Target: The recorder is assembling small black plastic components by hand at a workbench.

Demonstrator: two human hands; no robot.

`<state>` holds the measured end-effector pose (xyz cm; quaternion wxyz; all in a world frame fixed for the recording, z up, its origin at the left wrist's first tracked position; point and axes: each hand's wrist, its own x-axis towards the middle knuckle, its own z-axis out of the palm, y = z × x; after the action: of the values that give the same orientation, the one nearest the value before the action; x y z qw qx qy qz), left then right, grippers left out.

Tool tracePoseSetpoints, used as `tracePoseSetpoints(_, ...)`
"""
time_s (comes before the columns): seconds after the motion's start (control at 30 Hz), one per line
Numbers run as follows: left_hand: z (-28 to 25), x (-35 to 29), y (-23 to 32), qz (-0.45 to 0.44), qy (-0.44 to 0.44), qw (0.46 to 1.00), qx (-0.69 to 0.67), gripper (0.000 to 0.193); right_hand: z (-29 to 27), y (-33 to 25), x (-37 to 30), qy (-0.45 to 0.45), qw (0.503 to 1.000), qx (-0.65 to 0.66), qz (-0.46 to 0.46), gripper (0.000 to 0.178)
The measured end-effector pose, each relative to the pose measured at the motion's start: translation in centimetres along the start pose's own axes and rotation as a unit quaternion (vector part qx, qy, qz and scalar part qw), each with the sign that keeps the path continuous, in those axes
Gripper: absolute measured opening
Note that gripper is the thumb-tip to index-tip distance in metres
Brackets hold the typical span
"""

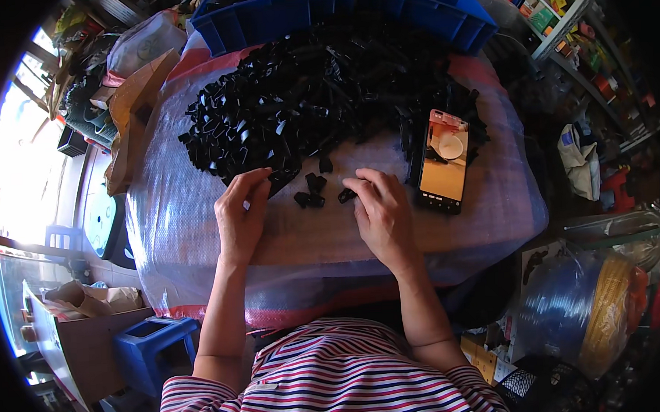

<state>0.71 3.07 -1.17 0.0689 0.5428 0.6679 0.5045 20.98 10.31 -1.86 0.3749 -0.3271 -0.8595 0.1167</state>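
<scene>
Black pieces (260, 117) lie heaped beside phone (444, 164) and blue bins (274, 24)

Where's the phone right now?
In the head view, the phone is on the right, just beyond the right hand and beside the pile of black pieces.

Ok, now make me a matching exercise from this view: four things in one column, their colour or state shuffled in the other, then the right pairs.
Column one:
1. Phone
2. Stool
3. Right hand
4. Shirt

Column two:
A. Striped
B. Holding a small black piece
C. Lit up
D. Plain blue

Right pairs: 1-C, 2-D, 3-B, 4-A
</scene>
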Motion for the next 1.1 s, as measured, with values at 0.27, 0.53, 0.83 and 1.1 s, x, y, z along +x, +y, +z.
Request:
tracePoseSetpoints(0.27,0.04,0.05,0.29,-0.002,0.004,1.000,0.002,0.017,-0.19,-0.01,0.07,0.000,1.000,-0.002,0.000,0.032)
tracePoseSetpoints(0.53,-0.19,-0.13,-0.06,-0.006,-0.007,1.000,-0.007,0.016,0.12,-0.06,-0.09,-0.006,1.000,0.009,0.011,0.034)
tracePoseSetpoints(0.83,-0.07,-0.01,0.52,-0.014,0.004,1.000,-0.007,0.016,-0.26,0.02,-0.05,-0.008,1.000,0.001,0.013,0.034)
tracePoseSetpoints(1.1,0.28,-0.19,0.37,-0.056,-0.007,0.992,-0.110,0.016,-0.20,-0.05,-0.03,-0.009,1.000,0.000,0.009,0.034)
